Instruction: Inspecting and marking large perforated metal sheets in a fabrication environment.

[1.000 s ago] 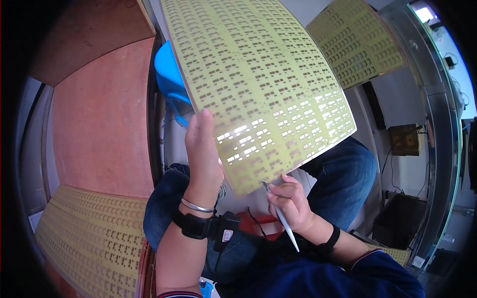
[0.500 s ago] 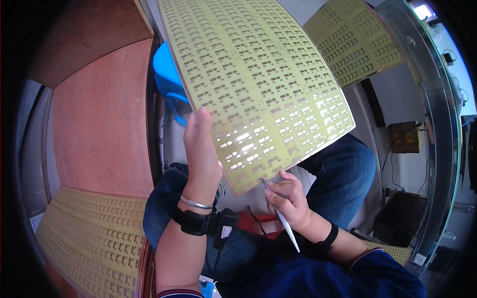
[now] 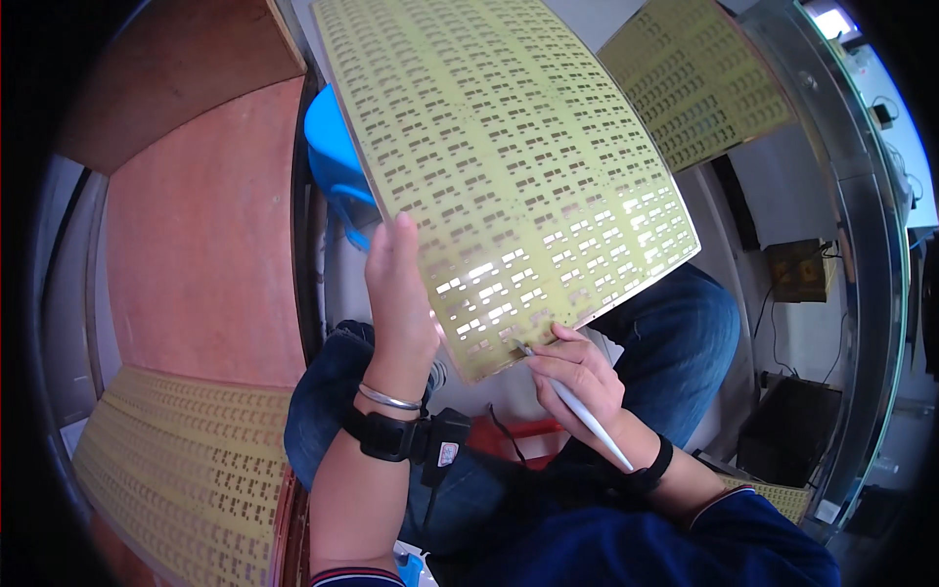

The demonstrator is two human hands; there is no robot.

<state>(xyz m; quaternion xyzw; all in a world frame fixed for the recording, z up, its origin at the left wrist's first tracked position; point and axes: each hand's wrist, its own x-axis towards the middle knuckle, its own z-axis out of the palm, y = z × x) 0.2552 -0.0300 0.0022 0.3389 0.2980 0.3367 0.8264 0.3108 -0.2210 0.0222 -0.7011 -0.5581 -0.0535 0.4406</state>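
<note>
Head view: the patterned yellow-green panel (image 3: 518, 176) tilts over my legs (image 3: 680, 338); tool work near its lower edge seems in hand, the next move calling for steadiness. My left hand (image 3: 396, 284), raised, clasps its left edge; my right hand (image 3: 584, 377), angled inward, pinches a white pen-like tool (image 3: 597, 428). Beyond: a blue stool (image 3: 335, 137).

Panel (image 3: 518, 166) between left hand (image 3: 396, 303) at its left edge and right hand (image 3: 585, 380) at its lower edge; stool (image 3: 335, 137) behind left, 1 other panel (image 3: 699, 83) behind right; far left, stack (image 3: 186, 470) before board (image 3: 210, 235).
</note>
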